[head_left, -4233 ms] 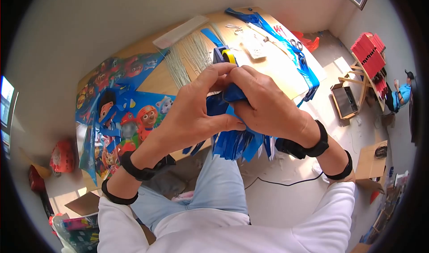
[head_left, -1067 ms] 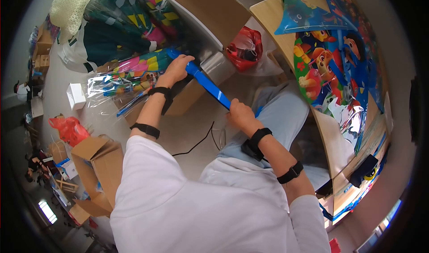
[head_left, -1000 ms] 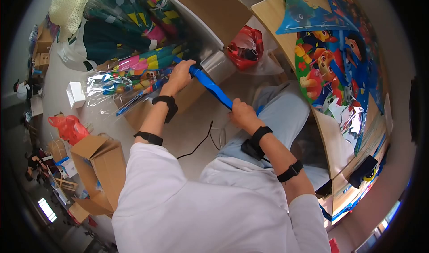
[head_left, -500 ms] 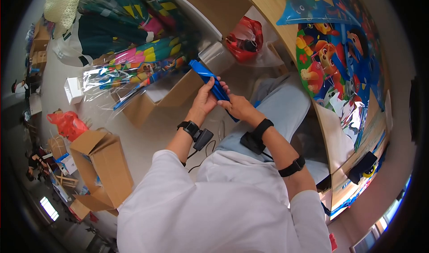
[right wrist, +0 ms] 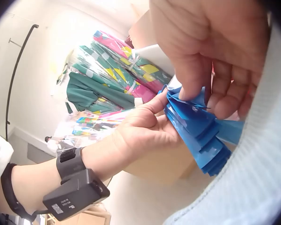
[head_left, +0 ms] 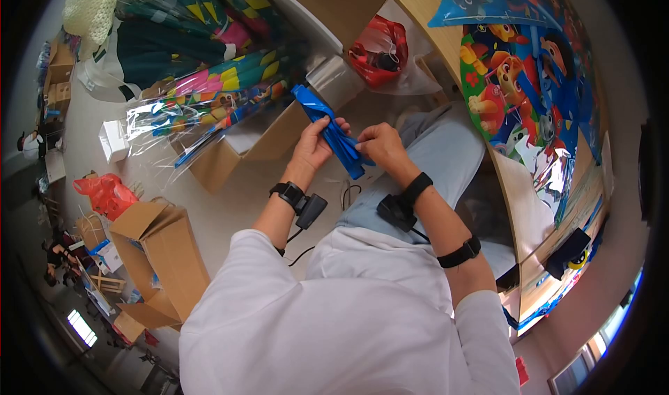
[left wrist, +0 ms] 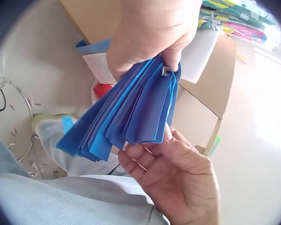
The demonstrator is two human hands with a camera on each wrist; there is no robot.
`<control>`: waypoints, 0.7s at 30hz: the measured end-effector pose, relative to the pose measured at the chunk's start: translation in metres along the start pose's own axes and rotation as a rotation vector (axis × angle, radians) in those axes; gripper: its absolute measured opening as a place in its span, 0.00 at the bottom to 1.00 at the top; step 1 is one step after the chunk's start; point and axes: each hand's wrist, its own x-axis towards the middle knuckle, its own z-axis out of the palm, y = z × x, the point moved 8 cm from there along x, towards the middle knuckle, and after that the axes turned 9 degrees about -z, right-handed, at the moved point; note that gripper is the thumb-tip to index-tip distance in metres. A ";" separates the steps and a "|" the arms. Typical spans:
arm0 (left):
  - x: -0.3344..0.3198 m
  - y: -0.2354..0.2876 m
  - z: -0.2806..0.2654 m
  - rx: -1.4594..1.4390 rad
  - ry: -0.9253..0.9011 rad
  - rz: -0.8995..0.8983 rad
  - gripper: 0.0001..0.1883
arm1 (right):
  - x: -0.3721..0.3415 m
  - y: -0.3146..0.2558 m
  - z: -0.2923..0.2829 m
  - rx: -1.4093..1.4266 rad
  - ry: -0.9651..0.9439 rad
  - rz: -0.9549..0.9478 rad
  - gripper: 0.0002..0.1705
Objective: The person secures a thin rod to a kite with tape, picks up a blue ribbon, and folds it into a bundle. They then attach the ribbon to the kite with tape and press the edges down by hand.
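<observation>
A bundle of long blue plastic strips (head_left: 333, 131) hangs folded over between the hands, in front of the knees. My left hand (head_left: 311, 149) grips its gathered part, thumb on the near side. In the left wrist view, the loose strip ends (left wrist: 107, 124) fan out below that grip. My right hand (head_left: 385, 149) is beside the lower part, its thumb and fingertips pinching the edge of a strip. From the right wrist view, my right fingers (right wrist: 192, 90) cover part of the bundle near the left thumb.
A table (head_left: 507, 207) with cartoon-printed plastic sheets (head_left: 512, 92) stands at the right. A cardboard box (head_left: 230, 159) with colourful wrapped packs (head_left: 216, 81) lies ahead. A red bag (head_left: 380, 53) sits between them, an open carton (head_left: 167, 255) at left.
From the table, view and hands have turned toward the boxes. The hands, wide apart along the stretched strips a second ago, have come together; the left slid down, and the strips now fold and fan out.
</observation>
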 end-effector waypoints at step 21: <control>-0.007 0.046 -0.038 0.522 0.292 0.212 0.19 | -0.003 -0.042 -0.010 -0.203 0.087 -0.137 0.11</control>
